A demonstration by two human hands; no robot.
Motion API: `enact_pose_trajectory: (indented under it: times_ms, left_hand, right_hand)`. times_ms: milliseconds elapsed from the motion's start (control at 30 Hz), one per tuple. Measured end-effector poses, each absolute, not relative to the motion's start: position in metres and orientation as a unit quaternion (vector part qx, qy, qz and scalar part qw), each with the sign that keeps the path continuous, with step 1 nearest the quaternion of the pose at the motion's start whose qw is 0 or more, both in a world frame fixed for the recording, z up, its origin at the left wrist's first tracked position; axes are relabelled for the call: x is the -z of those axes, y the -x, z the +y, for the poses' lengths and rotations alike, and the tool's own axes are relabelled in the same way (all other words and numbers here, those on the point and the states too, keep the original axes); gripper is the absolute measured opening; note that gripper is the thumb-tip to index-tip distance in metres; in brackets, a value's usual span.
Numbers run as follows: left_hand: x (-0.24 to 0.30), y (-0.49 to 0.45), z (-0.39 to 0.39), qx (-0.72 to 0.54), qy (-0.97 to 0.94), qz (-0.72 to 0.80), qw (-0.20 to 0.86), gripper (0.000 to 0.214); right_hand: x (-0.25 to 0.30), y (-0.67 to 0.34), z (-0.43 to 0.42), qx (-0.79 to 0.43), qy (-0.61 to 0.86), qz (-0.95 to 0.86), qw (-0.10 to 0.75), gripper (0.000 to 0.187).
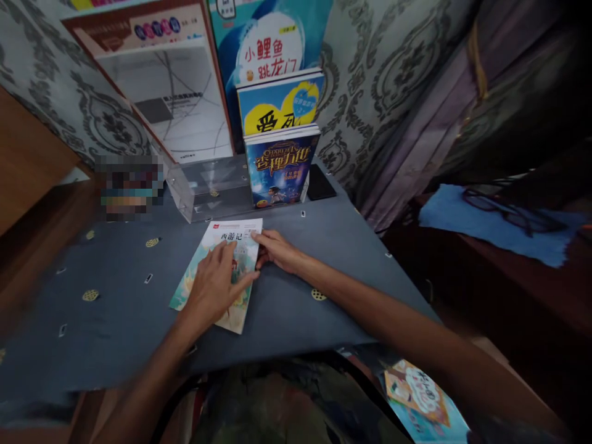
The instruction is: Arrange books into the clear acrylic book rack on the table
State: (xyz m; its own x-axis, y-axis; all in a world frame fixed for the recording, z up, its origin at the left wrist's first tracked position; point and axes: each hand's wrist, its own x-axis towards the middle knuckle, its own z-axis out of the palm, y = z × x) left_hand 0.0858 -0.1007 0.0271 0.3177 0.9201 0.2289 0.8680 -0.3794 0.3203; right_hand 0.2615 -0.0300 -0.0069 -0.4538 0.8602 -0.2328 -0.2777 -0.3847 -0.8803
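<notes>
Blocked beyond the book by the clear rack and the upright books in it. Tight between the book's top edge and the rack. Covered over much of the book's face by the left hand; barred at its right edge by the right hand. Wide open leftward across the table, as far as a blurred brown shape; obstructed at back left by a pixelated patch. Passable too beyond the right forearm, up to the phone beside the rack and the curtain behind.
</notes>
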Motion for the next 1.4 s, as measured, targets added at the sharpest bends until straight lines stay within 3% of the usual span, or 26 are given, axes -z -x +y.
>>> enact_pose_trajectory:
  times_ms: [100, 400, 733, 1400]
  left_hand:
    - [-0.012, -0.097, -0.115, -0.143, -0.818, 0.557, 0.019, 0.075]
    - [-0.027, -0.019, -0.138, -0.001, -0.898, 0.439, 0.039, 0.058]
    - [-0.018, -0.081, -0.139, -0.042, -0.845, 0.527, -0.081, 0.038]
    - [-0.026, -0.09, -0.135, -0.054, -0.859, 0.476, -0.184, 0.032]
  right_hand:
    - [0.005, -0.261, -0.033, -0.747, 0.359, -0.411, 0.379, 0.022]
    - [0.017, -0.271, -0.019, -0.676, 0.363, -0.481, 0.424, 0.011]
    - [0.019, -0.277, -0.039, -0.527, 0.333, -0.648, 0.437, 0.017]
    - [0.004, -0.284, -0.049, -0.505, 0.315, -0.691, 0.41, 0.019]
